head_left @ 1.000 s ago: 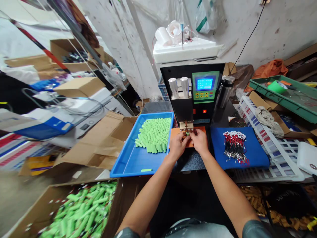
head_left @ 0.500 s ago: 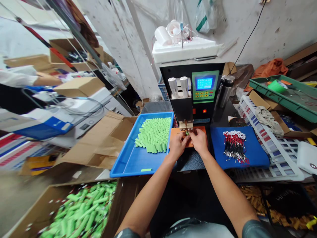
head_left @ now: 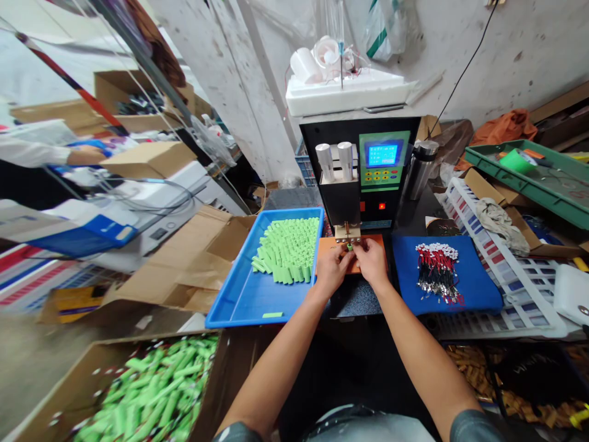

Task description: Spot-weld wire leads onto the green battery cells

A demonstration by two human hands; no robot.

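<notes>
Under the electrodes of a black spot-welding machine [head_left: 339, 205], a small green cell [head_left: 350, 247] is pinched between my two hands. My left hand [head_left: 332, 267] holds its left side, and my right hand [head_left: 370, 263] is closed at its right side. Both hands rest over an orange plate [head_left: 326, 247]. Left of them, a blue tray [head_left: 239, 301] holds many green cells [head_left: 291, 255] and one lying apart near its front edge. Red and black wire leads with white connectors [head_left: 437, 270] lie on a blue mat [head_left: 478, 282] to the right.
A cardboard box of green cells [head_left: 151, 387] stands at the lower left. White crates [head_left: 524, 301] and a green tray [head_left: 552, 199] are at the right. A steel flask [head_left: 421, 172] stands beside the machine. Another person's arm [head_left: 41, 150] reaches in at the far left.
The view has shifted slightly. My hands stay at the cell under the electrodes, and the other person's hand at the far left has moved slightly.
</notes>
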